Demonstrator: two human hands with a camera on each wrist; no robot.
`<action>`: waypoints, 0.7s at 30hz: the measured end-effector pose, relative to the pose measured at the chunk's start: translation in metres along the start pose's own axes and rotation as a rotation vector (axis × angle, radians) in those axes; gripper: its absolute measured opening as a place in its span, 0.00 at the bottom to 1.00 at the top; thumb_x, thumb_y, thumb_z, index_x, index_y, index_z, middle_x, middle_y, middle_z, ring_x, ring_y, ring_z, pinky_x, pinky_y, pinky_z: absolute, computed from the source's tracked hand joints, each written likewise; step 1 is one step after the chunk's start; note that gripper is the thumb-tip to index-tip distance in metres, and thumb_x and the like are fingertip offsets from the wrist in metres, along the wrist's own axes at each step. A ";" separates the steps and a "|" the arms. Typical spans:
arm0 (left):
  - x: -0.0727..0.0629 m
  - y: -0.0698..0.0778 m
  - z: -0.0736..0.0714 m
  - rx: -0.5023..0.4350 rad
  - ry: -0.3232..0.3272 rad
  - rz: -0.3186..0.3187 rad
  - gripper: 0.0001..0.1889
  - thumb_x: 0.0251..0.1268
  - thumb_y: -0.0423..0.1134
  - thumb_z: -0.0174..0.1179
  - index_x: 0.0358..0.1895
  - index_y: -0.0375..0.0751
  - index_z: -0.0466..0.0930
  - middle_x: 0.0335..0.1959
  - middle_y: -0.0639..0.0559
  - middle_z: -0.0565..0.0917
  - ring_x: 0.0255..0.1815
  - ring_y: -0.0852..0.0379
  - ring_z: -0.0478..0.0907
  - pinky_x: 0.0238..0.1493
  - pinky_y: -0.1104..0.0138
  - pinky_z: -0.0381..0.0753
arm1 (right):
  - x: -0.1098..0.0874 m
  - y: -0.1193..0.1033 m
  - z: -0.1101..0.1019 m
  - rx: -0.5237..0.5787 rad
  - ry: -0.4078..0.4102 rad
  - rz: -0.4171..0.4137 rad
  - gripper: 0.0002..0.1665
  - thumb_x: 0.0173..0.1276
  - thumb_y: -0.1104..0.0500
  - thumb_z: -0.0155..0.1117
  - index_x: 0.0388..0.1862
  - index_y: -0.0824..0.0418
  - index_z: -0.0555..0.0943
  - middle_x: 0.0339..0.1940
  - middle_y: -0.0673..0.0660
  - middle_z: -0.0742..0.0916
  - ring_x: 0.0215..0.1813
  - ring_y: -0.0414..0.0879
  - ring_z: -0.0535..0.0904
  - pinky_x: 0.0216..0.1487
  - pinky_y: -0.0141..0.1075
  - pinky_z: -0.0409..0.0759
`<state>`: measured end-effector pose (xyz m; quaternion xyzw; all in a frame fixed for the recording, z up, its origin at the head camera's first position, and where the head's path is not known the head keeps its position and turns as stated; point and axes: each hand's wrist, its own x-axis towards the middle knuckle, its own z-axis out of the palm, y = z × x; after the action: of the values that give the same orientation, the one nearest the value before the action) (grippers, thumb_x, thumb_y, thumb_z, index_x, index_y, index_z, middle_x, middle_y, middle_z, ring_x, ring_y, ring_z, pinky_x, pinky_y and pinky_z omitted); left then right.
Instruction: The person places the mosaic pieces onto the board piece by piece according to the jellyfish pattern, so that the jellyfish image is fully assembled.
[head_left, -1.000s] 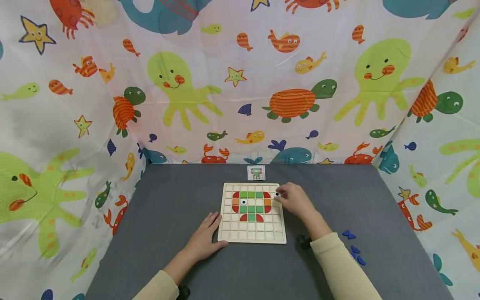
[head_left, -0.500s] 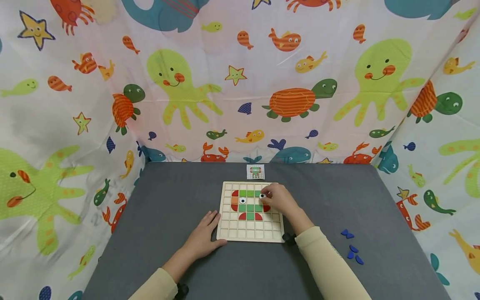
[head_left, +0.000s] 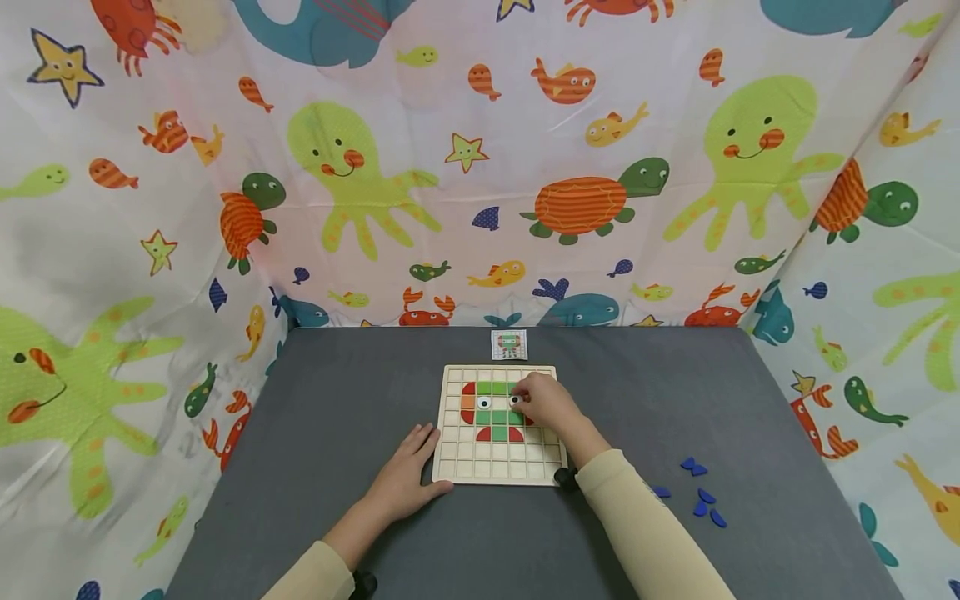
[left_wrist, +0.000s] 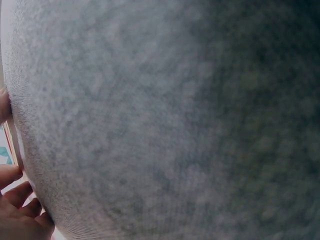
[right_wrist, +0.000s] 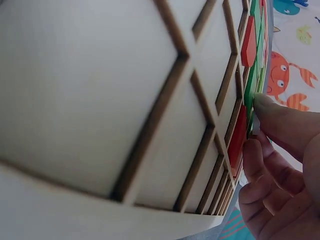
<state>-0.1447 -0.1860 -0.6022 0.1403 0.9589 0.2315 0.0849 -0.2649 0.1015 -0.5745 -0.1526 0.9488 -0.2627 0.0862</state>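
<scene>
A light wooden grid board (head_left: pixel 499 467) lies on the table, with red, orange and green tiles set in its upper squares. One white tile with a black eye dot (head_left: pixel 483 402) sits among the green tiles. My right hand (head_left: pixel 551 407) pinches a second eye tile (head_left: pixel 514 401) at the board's upper right squares. In the right wrist view, thumb and fingertips hold this white tile (right_wrist: pixel 256 125) on edge, close over the green tiles. My left hand (head_left: pixel 405 472) rests at the board's lower left, its fingers extended along the left edge and its thumb at the front corner.
A small picture card (head_left: pixel 509 344) lies behind the board, showing a coloured figure on a grid. Several blue pieces (head_left: pixel 707 496) lie on the grey table (head_left: pixel 360 375) to the right, one partly behind the right sleeve. A sea-animal curtain (head_left: pixel 450 108) surrounds the table.
My right hand has carried the eye tile leftward from the board's right edge to the squares right of the other eye tile. The left hand stays at the board's edge.
</scene>
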 end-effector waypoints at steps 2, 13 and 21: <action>0.000 0.000 0.000 -0.007 0.001 0.001 0.50 0.59 0.61 0.70 0.79 0.40 0.59 0.80 0.43 0.59 0.83 0.43 0.50 0.73 0.46 0.66 | 0.001 -0.001 0.000 -0.008 -0.003 0.001 0.14 0.65 0.56 0.75 0.49 0.56 0.89 0.41 0.52 0.86 0.40 0.44 0.80 0.46 0.44 0.82; 0.000 0.001 0.000 0.001 0.001 -0.009 0.51 0.58 0.61 0.70 0.79 0.41 0.59 0.80 0.43 0.59 0.83 0.42 0.50 0.72 0.46 0.67 | 0.001 -0.004 0.000 -0.025 -0.012 -0.013 0.13 0.66 0.58 0.73 0.49 0.57 0.89 0.40 0.53 0.86 0.41 0.46 0.81 0.49 0.44 0.82; 0.001 -0.001 0.003 0.015 0.003 -0.004 0.51 0.58 0.63 0.70 0.79 0.41 0.59 0.81 0.43 0.59 0.83 0.43 0.50 0.72 0.46 0.67 | -0.003 -0.001 -0.006 0.010 0.027 -0.030 0.13 0.66 0.60 0.73 0.50 0.57 0.89 0.45 0.55 0.88 0.47 0.49 0.83 0.52 0.47 0.82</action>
<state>-0.1453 -0.1857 -0.6053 0.1386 0.9611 0.2242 0.0827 -0.2636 0.1048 -0.5686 -0.1626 0.9462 -0.2709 0.0703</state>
